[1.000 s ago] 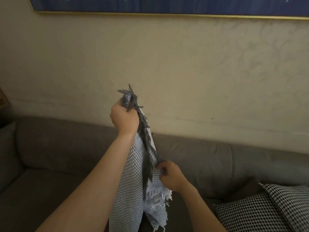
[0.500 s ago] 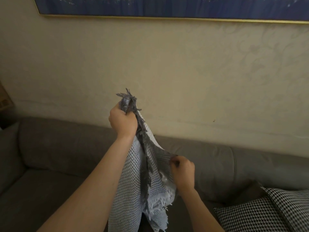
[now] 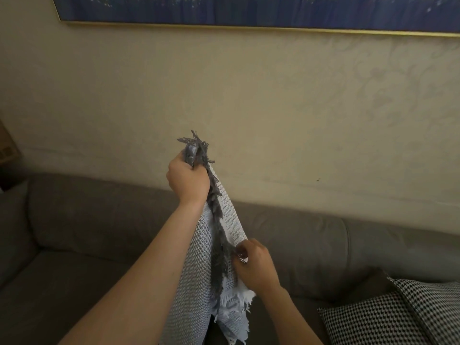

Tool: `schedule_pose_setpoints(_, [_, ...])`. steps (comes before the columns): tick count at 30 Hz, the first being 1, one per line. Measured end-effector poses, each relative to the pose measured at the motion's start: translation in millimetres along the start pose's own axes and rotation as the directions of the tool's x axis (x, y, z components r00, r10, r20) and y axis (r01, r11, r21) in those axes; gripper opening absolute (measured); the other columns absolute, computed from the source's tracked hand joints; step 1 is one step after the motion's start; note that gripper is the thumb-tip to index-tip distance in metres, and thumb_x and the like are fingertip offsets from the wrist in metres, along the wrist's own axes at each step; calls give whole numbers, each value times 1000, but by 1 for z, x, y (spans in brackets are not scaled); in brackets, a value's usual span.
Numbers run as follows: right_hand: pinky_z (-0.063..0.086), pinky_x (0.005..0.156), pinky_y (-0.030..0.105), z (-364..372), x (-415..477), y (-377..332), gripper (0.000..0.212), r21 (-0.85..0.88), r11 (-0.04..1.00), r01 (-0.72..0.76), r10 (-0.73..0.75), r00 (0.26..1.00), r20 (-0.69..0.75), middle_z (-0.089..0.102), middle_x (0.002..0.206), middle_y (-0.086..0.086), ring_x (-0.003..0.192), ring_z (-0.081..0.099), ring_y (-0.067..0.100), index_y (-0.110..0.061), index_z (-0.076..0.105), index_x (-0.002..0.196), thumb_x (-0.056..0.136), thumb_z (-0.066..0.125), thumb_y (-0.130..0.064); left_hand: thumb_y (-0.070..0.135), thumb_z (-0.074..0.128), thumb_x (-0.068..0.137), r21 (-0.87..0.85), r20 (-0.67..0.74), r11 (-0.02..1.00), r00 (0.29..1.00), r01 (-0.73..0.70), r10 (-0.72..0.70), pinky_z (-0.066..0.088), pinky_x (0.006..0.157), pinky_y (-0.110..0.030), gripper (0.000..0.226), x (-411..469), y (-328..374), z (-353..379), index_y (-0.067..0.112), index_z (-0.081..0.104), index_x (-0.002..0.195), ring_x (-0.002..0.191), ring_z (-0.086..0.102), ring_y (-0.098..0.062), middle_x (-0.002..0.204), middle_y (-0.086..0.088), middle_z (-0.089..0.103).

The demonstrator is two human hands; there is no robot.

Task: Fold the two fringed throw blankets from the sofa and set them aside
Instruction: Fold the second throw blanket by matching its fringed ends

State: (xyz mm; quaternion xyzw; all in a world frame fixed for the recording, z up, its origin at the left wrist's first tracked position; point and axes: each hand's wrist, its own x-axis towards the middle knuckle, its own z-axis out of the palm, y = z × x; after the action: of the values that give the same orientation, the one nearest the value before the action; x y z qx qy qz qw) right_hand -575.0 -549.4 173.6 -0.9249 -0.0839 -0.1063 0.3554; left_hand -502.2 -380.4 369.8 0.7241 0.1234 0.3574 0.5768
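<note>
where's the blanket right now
In the head view the blanket hangs mid-frame before the grey sofa, its top gripped by the left hand, its edge pinched lower by the right hand.

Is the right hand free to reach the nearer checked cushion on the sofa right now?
Probably not yet: the right hand pinches the fringed edge of the blanket and would have to let go. Otherwise the path looks open, with only bare sofa between it and the cushion.
</note>
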Motion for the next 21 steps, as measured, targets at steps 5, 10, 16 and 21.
schedule_pose_setpoints(5, [56, 70, 39, 2, 4, -13, 10, -19, 999, -29, 29, 999, -17, 68, 96, -4, 82, 63, 18, -20, 66, 98, 88, 66, -18, 3, 60, 94, -4, 9, 1000, 1000, 5, -5, 49, 67, -41, 22, -2, 1, -2, 15, 65, 76, 66, 53, -25, 63, 7, 59])
schedule_pose_setpoints(10, [43, 53, 29, -4, 6, -19, 16, 42, 997, -67, 69, 997, -42, 62, 76, -9, 63, 56, 15, -18, 67, 99, 90, 59, -8, 7, 60, 93, 11, 16, 1000, 1000, 11, -11, 51, 67, -43, 21, -2, -2, -3, 16, 63, 74, 69, 56, -32, 63, 5, 59])
schedule_pose_setpoints(16, [59, 65, 40, -6, -4, -32, 23, -2, 997, -82, 83, 996, 35, 69, 83, -12, 73, 65, 12, -31, 64, 101, 81, 63, -40, 2, 59, 92, 19, 15, 1000, 1000, 10, -10, 43, 62, -39, 26, -4, -4, 1, 15, 59, 69, 62, 47, -23, 60, 2, 56])
schedule_pose_setpoints(21, [50, 64, 31, -3, -3, -47, 58, -155, 977, -146, 153, 988, 34, 65, 88, -13, 77, 67, 12, -31, 44, 111, 79, 57, -77, 2, 60, 93, -7, 23, 1000, 999, 27, -27, 40, 61, -35, 31, -5, -1, 3, 18, 57, 67, 57, 44, -15, 59, 6, 55])
